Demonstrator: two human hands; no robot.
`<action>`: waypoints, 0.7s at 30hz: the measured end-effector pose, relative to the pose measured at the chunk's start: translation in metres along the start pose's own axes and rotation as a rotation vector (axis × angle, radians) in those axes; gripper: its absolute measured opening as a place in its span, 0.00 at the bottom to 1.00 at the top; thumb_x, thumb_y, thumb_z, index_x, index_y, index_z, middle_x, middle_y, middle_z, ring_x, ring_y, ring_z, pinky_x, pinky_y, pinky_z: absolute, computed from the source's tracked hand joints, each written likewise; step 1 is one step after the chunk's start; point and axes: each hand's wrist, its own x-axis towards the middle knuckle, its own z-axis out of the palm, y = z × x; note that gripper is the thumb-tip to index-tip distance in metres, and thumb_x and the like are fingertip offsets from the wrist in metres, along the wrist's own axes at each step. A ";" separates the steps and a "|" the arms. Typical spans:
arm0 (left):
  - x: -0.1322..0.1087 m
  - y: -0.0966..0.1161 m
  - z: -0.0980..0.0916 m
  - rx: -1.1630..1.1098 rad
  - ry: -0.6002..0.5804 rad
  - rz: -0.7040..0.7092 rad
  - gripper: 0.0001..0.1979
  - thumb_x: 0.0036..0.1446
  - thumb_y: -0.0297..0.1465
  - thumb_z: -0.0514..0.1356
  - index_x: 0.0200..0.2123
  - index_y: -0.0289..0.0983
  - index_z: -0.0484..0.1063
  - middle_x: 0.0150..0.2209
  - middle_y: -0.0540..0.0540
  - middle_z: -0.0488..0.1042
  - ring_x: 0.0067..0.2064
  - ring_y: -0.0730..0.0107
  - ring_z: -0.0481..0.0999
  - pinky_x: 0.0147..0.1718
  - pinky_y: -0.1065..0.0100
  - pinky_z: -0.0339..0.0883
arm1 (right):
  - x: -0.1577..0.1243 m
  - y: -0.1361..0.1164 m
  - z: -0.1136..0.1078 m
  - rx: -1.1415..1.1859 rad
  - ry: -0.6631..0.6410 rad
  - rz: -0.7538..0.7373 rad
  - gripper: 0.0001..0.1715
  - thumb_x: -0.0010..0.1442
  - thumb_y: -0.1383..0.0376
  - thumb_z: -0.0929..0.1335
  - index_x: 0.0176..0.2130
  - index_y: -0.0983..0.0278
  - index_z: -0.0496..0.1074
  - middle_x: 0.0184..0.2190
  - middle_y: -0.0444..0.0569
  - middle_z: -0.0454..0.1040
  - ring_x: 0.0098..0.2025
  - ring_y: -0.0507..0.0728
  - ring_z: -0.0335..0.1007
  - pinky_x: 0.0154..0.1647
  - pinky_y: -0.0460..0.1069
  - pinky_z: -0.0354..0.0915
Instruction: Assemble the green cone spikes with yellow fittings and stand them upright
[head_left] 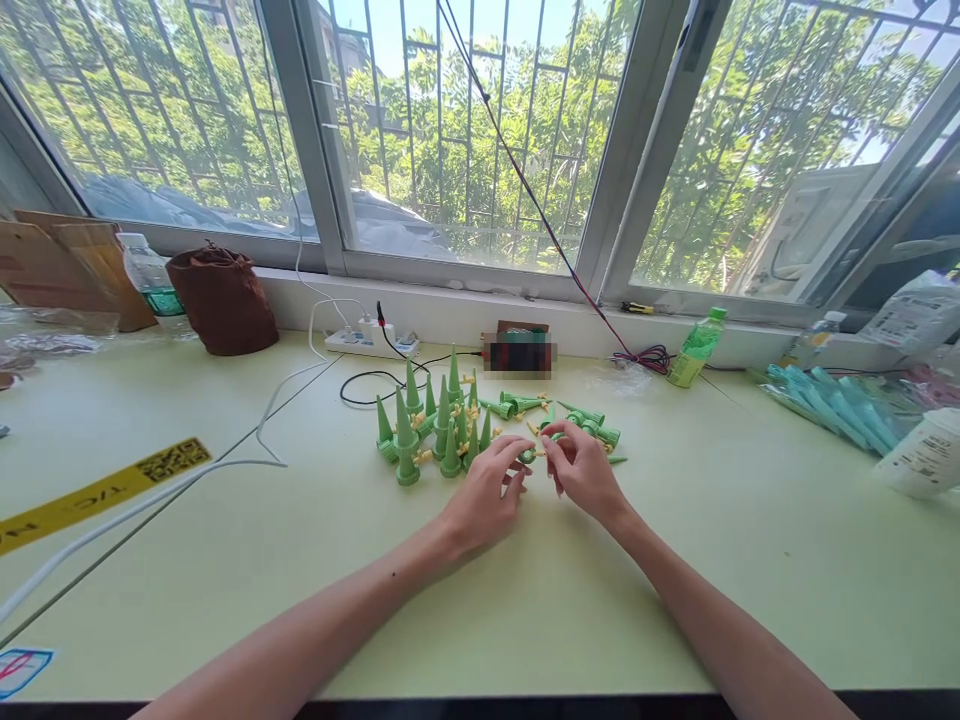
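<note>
Centre frame, left hand (487, 492) and right hand (586, 470) share a pinched grip on a green part (529, 456). Likely light, stiff plastic; hold its rim.

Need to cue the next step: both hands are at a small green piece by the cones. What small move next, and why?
Probably stand the small green piece, pinched between left hand and right hand, beside the upright cones: those stand grouped to the left, while loose cones lie behind the right hand.

Small assembly workshop: long pale-green bench (225, 560) by barred window (465, 130), batch of green cones (431, 425), power strip (371, 342).
</note>
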 end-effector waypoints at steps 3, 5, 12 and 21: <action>0.002 0.003 -0.002 -0.018 0.037 -0.023 0.16 0.63 0.31 0.51 0.53 0.40 0.67 0.50 0.41 0.69 0.39 0.69 0.78 0.35 0.65 0.78 | 0.000 0.000 0.000 0.004 0.035 -0.013 0.20 0.63 0.48 0.62 0.39 0.62 0.68 0.19 0.42 0.70 0.14 0.51 0.63 0.16 0.46 0.61; 0.003 0.006 -0.003 -0.013 0.080 -0.074 0.15 0.64 0.34 0.50 0.53 0.40 0.66 0.46 0.42 0.71 0.35 0.71 0.78 0.33 0.66 0.78 | 0.001 0.000 0.000 0.020 0.052 -0.012 0.21 0.63 0.47 0.62 0.40 0.62 0.68 0.21 0.43 0.71 0.16 0.52 0.64 0.17 0.46 0.62; 0.006 0.006 -0.005 -0.014 0.138 -0.186 0.20 0.64 0.42 0.51 0.53 0.37 0.63 0.42 0.43 0.72 0.30 0.72 0.75 0.27 0.69 0.73 | 0.000 -0.003 -0.002 0.040 0.059 -0.055 0.19 0.64 0.49 0.63 0.41 0.62 0.67 0.22 0.43 0.70 0.18 0.52 0.65 0.19 0.46 0.62; 0.007 0.004 -0.005 -0.041 0.067 -0.214 0.20 0.63 0.43 0.53 0.52 0.37 0.64 0.33 0.47 0.72 0.29 0.71 0.73 0.26 0.71 0.69 | -0.001 -0.002 0.000 0.072 0.028 -0.082 0.16 0.65 0.52 0.63 0.42 0.62 0.67 0.23 0.42 0.68 0.18 0.51 0.65 0.19 0.46 0.60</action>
